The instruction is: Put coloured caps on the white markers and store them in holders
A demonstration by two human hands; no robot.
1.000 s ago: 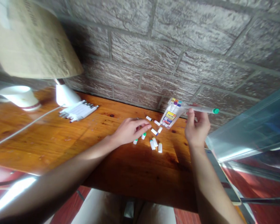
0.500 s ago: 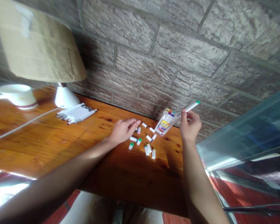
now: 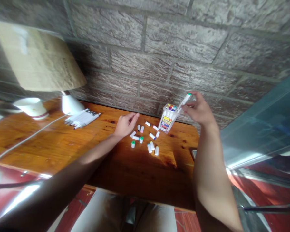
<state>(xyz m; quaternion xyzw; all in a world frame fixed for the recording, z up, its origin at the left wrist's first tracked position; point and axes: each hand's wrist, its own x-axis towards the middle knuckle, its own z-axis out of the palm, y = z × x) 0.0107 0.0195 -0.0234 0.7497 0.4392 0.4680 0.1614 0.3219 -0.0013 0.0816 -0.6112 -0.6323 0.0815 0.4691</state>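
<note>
My right hand (image 3: 195, 108) grips a white marker (image 3: 184, 102) with a green end, slanted upward. Its lower part reaches the right side of the clear marker case (image 3: 166, 123), which stands near the wall holding several markers with coloured ends. My left hand (image 3: 127, 124) hovers at or rests on the wooden table, fingers loosely stretched and nothing visible in them. Just right of it lie several loose white caps, among them a green-topped cap (image 3: 133, 144), a black-rimmed cap (image 3: 139, 128) and a blue-rimmed cap (image 3: 152, 136).
A pile of capless markers (image 3: 82, 118) lies on the table (image 3: 106, 111) at the left, by a lamp (image 3: 71, 104) with its cord. A white cup (image 3: 33, 108) stands further left. The stone wall (image 3: 128, 64) borders the back; a glass panel (image 3: 251, 122) stands at the right.
The green-ended marker has gone from above and right of the case to its right side, carried by my right hand. My left hand has shifted slightly away from the caps. The view has tilted.
</note>
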